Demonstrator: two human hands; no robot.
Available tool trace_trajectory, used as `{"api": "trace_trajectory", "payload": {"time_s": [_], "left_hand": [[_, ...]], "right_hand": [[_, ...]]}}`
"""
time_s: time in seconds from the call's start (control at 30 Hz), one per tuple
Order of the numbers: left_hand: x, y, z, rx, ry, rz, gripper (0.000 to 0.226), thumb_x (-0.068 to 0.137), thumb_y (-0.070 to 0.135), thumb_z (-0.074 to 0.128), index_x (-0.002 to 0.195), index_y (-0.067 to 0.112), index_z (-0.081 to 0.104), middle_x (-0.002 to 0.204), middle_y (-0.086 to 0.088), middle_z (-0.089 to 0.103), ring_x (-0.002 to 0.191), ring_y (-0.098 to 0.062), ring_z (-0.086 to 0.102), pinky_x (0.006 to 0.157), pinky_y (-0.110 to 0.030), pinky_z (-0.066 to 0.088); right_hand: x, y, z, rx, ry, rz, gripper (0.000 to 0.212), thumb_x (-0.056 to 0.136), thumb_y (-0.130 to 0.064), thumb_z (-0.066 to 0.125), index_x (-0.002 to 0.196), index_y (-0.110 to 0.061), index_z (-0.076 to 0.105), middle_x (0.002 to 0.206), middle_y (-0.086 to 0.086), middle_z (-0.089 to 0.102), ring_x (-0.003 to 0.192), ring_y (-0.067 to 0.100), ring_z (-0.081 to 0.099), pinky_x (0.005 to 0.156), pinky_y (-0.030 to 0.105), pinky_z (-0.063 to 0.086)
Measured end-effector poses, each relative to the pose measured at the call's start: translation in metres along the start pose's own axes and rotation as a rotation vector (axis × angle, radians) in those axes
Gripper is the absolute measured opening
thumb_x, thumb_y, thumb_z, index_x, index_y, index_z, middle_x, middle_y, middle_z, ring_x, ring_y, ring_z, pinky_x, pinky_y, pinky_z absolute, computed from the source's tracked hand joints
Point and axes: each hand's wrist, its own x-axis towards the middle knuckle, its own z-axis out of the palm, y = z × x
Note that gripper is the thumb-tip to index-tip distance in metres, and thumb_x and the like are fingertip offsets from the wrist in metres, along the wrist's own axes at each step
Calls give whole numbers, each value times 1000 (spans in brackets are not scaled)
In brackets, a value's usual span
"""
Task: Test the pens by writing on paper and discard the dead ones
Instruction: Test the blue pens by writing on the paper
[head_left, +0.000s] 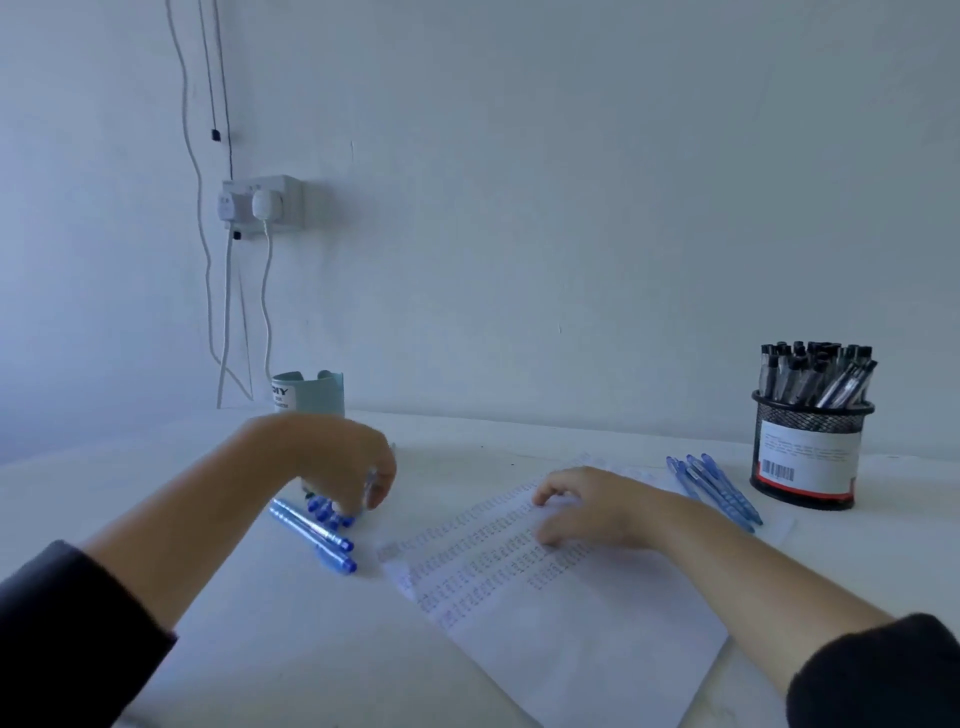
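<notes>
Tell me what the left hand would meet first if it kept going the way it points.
Probably the blue pens lying on the table just under the left hand. Its fingers point downward at them, though motion blur leaves the exact line and any contact uncertain.

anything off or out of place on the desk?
Nothing damaged or spilled. The paper lies askew on the table, and blue pens lie loose in two piles: by the left hand and beside the mesh holder.
</notes>
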Motion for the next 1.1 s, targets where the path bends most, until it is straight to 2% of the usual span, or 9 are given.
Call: {"api": "trace_trajectory", "payload": {"time_s": [0.1,0.2,0.37,0.53,0.7,0.83,0.9,1.0,1.1], "left_hand": [[-14,-18,10,4,-114,-24,32,78,7,60,105,25,60,93,5,57,73,-10,47,61,-18,37],[-19,-25,22,-38,-111,-3,34,76,10,63,93,37,52,106,0,56,71,-9,44,60,-19,35],[-16,-24,27,-63,-12,63,22,78,20,70,85,35,56,95,13,46,92,-11,50,76,-23,40],[-9,-13,10,-73,14,120,18,82,22,70,98,20,62,78,19,47,68,1,44,58,-8,32],[5,7,10,42,-43,123,28,84,19,69,110,15,60,90,9,52,85,-12,49,65,-15,36],[8,10,9,45,-45,122,16,86,19,64,100,21,56,81,11,50,80,-14,49,73,-23,42],[7,12,7,26,-40,111,11,88,19,59,97,21,54,79,10,47,72,-11,46,67,-21,39],[7,15,-1,-50,27,109,8,90,21,57,96,24,53,80,13,45,66,-5,42,61,-18,35],[18,17,-14,-214,152,73,11,92,16,54,100,22,56,87,6,58,68,-6,53,60,-17,41]], "right_hand": [[-1,-2,0,-19,4,18,47,58,-50,65,103,-46,54,136,-10,45,124,17,44,102,37,38],[0,-2,0,-18,-3,23,48,56,-51,63,103,-48,52,138,-10,44,126,17,43,103,38,37],[-4,-3,-1,-29,1,20,44,65,-48,66,107,-46,52,139,-10,44,125,16,43,103,36,36],[-6,-4,-2,-32,-3,11,41,75,-41,66,114,-42,54,140,-8,43,125,15,43,101,34,37],[-7,-5,-3,-28,-10,13,43,77,-41,66,118,-40,53,141,-9,42,125,15,43,102,34,37],[-8,-6,-4,-23,-16,4,43,78,-40,67,119,-38,53,141,-8,41,125,14,43,101,33,37],[-8,-6,-4,-29,-20,-2,44,79,-40,66,120,-37,53,142,-8,41,126,15,43,100,33,37],[-7,-5,-4,-32,-23,-14,44,79,-40,66,121,-36,53,142,-8,41,125,14,42,99,33,37],[-4,-4,-4,-39,-23,-16,41,80,-39,66,118,-37,53,141,-8,41,125,13,42,99,33,37]]}}
